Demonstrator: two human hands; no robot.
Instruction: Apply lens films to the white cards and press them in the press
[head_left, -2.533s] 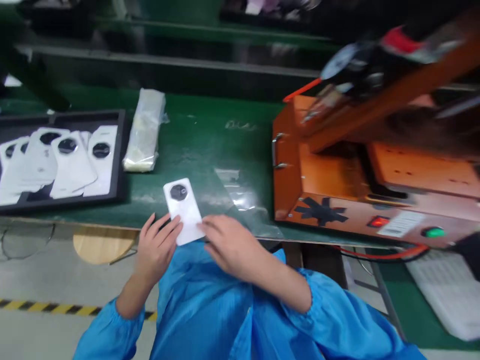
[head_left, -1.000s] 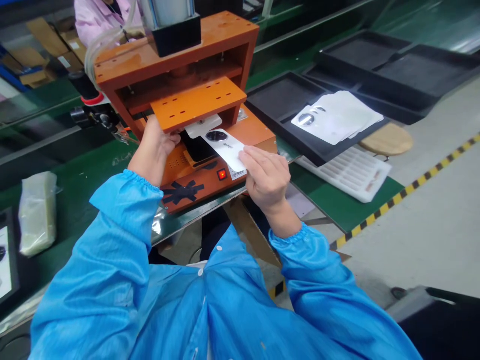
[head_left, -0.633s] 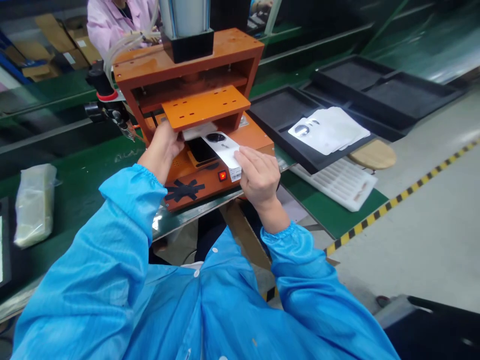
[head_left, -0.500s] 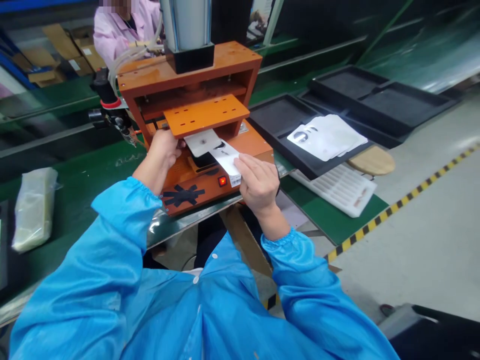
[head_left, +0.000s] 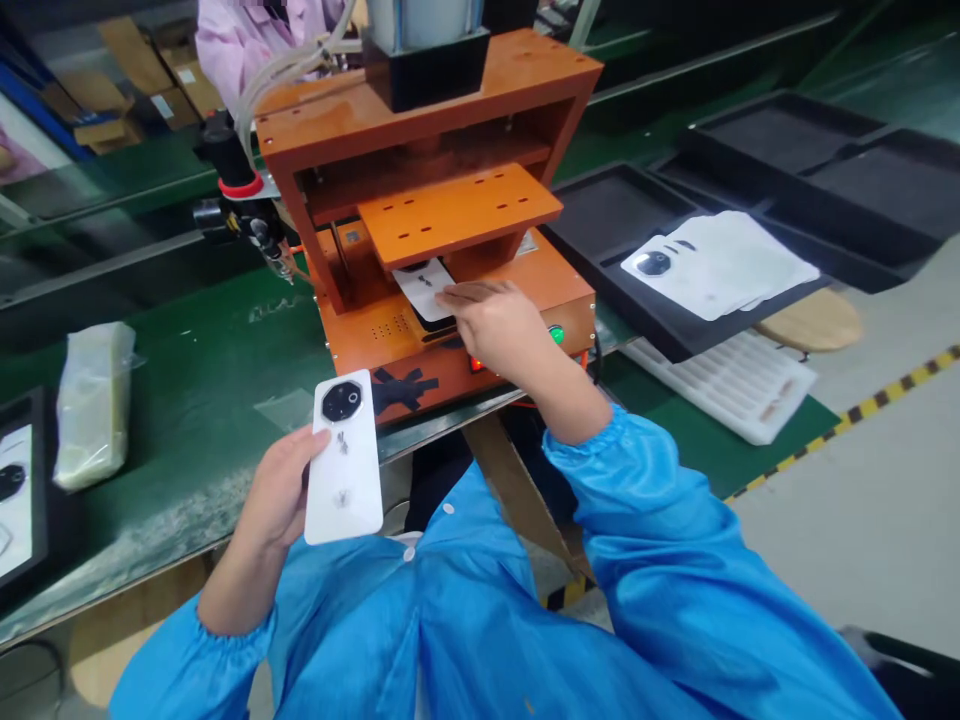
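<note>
My left hand [head_left: 276, 492] grips a white phone back cover [head_left: 343, 461] with a dark round camera ring, held upright over the bench's front edge. My right hand [head_left: 495, 325] reaches into the orange press machine [head_left: 442, 120], fingers stretched flat on a second white cover [head_left: 422, 284] lying in the dark nest under the orange press plate [head_left: 457, 210]. A green button [head_left: 556, 334] sits on the machine's front beside my right hand.
A black tray [head_left: 652, 310] at the right holds a stack of white covers [head_left: 720, 262]; more black trays lie behind it. A white ribbed tray [head_left: 724, 377] sits at the bench corner. A plastic bag [head_left: 94, 400] lies left on the green belt. A person in pink stands behind the machine.
My left hand has drawn one cover out of the machine and brought it down toward me. My right hand has laid the other cover into the nest and now presses on it.
</note>
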